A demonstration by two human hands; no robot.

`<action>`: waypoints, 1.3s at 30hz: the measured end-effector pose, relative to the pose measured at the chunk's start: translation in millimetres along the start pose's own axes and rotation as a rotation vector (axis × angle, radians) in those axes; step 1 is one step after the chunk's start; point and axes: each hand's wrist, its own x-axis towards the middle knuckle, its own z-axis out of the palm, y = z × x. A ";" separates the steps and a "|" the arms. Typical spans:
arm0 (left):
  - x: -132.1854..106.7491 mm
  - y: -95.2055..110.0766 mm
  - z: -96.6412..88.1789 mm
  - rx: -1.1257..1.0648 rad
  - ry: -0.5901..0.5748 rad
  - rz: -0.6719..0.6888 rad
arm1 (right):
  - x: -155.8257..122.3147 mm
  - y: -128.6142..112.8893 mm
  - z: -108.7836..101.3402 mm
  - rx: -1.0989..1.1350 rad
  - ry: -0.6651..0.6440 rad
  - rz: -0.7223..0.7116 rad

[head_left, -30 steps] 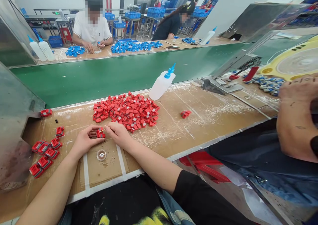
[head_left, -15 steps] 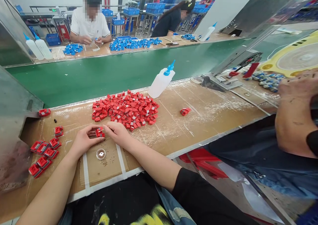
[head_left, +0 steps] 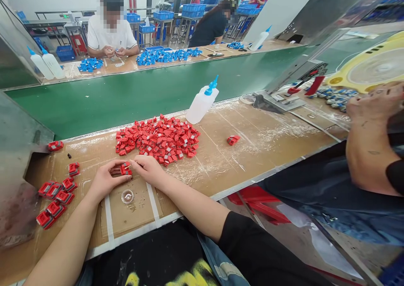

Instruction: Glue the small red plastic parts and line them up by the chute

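Note:
My left hand point(head_left: 105, 180) grips a small red plastic part point(head_left: 126, 168) over the cardboard-covered bench point(head_left: 252, 147). My right hand point(head_left: 148, 169) is pinched against that same part from the right; whether it holds a thin tool is too small to tell. Just below the hands sits a small clear round dish point(head_left: 127, 196). A heap of the same red parts point(head_left: 158, 139) lies right behind my hands. A row of several red parts point(head_left: 55, 197) lies to the left.
A squeeze bottle with a blue nozzle point(head_left: 202, 101) stands behind the heap. One red part point(head_left: 232, 140) lies alone to the right. A green conveyor belt point(head_left: 142, 92) runs beyond the bench; people handle blue parts across it. A co-worker's arm point(head_left: 366, 143) is at the right.
Both hands stay together on the red part with only slight finger motion. The view has shifted a little, so everything sits slightly higher and further left in the frame.

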 end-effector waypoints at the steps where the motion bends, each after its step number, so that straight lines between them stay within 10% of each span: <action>1: 0.1 -0.5 0.0 0.000 0.005 0.000 | -0.1 0.1 0.1 -0.012 0.007 0.005; 9: 0.5 -3.1 0.3 -0.056 0.029 0.000 | -3.6 -6.0 -6.2 0.034 0.074 -0.028; 20: 5.5 -0.8 -14.3 -0.307 0.693 0.193 | -25.9 -34.2 -6.7 -0.580 -0.453 -0.350; 30: 4.5 -6.6 -18.4 -0.398 0.663 0.149 | 77.3 -3.5 0.1 -0.813 -0.198 -0.289; 39: 4.4 -15.2 -15.2 -0.437 0.559 0.164 | 60.6 23.9 6.2 -0.654 -0.222 -0.495</action>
